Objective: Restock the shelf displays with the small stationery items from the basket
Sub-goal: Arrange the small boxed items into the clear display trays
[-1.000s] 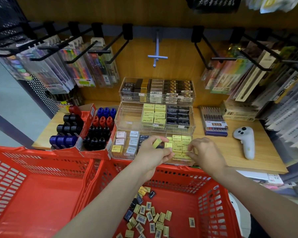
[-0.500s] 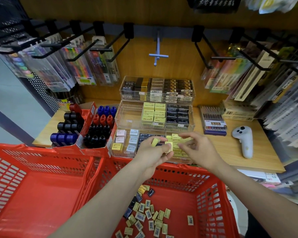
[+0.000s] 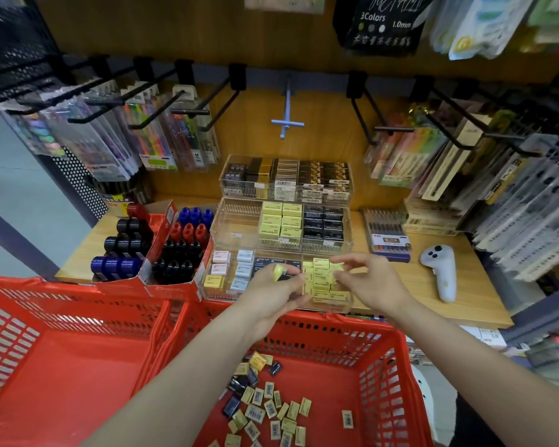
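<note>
Feeding the clear acrylic front tray (image 3: 342, 307): left hand (image 3: 273, 293) clutches spare small yellow boxed erasers (image 3: 279, 272) as supply, right hand (image 3: 373, 283) pinches one yellow eraser (image 3: 335, 269) to slot in

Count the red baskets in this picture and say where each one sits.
2. One basket is at the lower left. The other basket is at the lower right, below the hands, with small boxed items loose on its floor. Both are cut off by the frame.
</note>
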